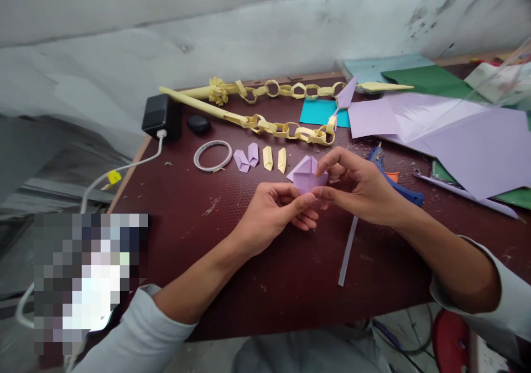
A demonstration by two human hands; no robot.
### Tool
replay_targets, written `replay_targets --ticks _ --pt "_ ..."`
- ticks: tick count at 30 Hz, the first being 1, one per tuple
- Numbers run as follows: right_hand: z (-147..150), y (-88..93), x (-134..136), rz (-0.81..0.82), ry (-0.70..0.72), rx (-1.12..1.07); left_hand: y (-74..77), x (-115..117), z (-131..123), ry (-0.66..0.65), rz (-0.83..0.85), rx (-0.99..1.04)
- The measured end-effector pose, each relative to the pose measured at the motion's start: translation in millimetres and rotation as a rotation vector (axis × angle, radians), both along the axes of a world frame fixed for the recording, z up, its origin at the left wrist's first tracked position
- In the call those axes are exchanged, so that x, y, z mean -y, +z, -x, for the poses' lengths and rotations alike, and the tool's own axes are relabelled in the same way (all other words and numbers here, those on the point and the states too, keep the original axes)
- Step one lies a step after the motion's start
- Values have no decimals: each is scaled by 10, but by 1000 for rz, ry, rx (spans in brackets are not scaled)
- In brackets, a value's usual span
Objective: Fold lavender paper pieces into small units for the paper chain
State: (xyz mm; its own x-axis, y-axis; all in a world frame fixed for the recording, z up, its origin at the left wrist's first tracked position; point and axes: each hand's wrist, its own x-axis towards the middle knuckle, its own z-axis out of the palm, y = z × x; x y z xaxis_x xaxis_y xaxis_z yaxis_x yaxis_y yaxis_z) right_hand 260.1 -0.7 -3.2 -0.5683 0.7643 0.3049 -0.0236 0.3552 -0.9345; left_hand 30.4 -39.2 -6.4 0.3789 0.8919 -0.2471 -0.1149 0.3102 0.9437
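Both hands meet over the middle of the dark red table [232,262], pinching one small folded lilac paper piece [306,175]. My left hand [276,210] grips its lower edge between thumb and fingers. My right hand [359,187] holds its right side, fingers curled onto the fold. Just behind lie two folded lilac pieces [246,157] and two folded yellow pieces [274,159] in a row.
A yellow paper chain [286,131] and rolled yellow paper sticks [199,103] lie at the back. Lilac sheets [468,135], green and blue paper pile at right. A blue glue gun [398,187], a tape ring [213,155], a black adapter [160,117] with white cable, a paper strip [347,251].
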Motion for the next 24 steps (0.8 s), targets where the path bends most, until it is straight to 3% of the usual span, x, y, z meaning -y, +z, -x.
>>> replay_targets --ticks 13,24 --pt "-73 -19 -44 2 7 -5 5 0 55 31 -37 31" --pt "-21 30 -16 -107 -25 34 -15 19 -20 102 16 68"
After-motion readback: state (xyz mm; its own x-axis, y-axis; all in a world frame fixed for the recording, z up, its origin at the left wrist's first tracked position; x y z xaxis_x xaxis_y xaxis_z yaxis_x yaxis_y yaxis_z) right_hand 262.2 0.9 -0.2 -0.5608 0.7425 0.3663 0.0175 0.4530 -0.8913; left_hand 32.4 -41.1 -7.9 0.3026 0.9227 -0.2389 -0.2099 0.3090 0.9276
